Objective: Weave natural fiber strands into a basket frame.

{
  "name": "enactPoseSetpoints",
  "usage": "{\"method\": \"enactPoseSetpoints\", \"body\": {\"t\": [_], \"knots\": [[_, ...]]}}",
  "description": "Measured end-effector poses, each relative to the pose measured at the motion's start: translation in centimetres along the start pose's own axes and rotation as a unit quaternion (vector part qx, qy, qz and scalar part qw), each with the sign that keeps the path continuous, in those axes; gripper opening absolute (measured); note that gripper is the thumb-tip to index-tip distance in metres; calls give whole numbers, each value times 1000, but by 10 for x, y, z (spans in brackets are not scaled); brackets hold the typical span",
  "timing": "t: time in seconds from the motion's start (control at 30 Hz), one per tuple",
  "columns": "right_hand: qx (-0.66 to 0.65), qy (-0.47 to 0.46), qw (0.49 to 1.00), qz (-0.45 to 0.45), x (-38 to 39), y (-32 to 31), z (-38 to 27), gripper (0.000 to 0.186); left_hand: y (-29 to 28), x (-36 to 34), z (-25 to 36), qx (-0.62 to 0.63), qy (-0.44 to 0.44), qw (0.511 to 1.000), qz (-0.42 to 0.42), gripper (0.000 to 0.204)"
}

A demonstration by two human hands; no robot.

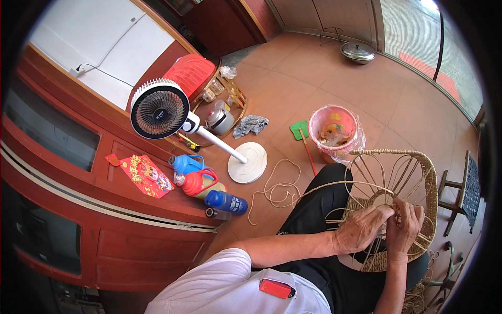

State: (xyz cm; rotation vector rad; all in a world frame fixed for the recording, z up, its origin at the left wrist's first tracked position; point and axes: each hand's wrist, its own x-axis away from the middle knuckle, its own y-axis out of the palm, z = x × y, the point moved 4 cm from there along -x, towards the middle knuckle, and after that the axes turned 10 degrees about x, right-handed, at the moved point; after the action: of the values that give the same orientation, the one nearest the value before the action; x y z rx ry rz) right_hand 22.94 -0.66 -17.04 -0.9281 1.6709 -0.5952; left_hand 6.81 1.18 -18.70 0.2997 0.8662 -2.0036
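A half-woven wicker frame (426,209), rounded and basket-like with bare strands across its middle, rests over my lap and right thigh. My left hand (361,229) pinches a tan cord (337,183) near the small ring of strands at its middle. Right beside it, my right hand (403,225) has its fingers bent round the same strands, the fingertips almost meeting. From the fingers the cord arcs left over my dark trouser leg and trails in loose loops on the floor. My fingers partly hide the exact spot where the cord passes through.
A pink bin (334,131) with a plastic liner stands ahead, beside a green fly swatter (299,130). Left are a white standing fan (246,163), several bottles (227,201) and a red cabinet (141,240). A low stool (460,196) stands right; a lidded pan (358,51) lies farther off.
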Motion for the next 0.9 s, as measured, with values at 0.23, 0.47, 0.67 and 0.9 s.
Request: {"method": "enactPoseSetpoints", "body": {"t": [0.23, 0.47, 0.67, 0.9], "knots": [[-2, 60, 995, -83, 2, -24, 4, 49, 19, -2, 5, 0, 18, 1000, -18, 53], [-65, 20, 990, -120, -20, -7, -2, 41, -11, -16, 0, -83, -30, 996, -22, 26], [-41, -16, 995, -88, -9, -11, 9, 28, -13, 8, 10, -21, -93, 995, -3, 16], [-28, -40, 997, -54, -5, -10, 8, 19, -23, 24, 33, 40, -72, 996, -18, 14]]}}
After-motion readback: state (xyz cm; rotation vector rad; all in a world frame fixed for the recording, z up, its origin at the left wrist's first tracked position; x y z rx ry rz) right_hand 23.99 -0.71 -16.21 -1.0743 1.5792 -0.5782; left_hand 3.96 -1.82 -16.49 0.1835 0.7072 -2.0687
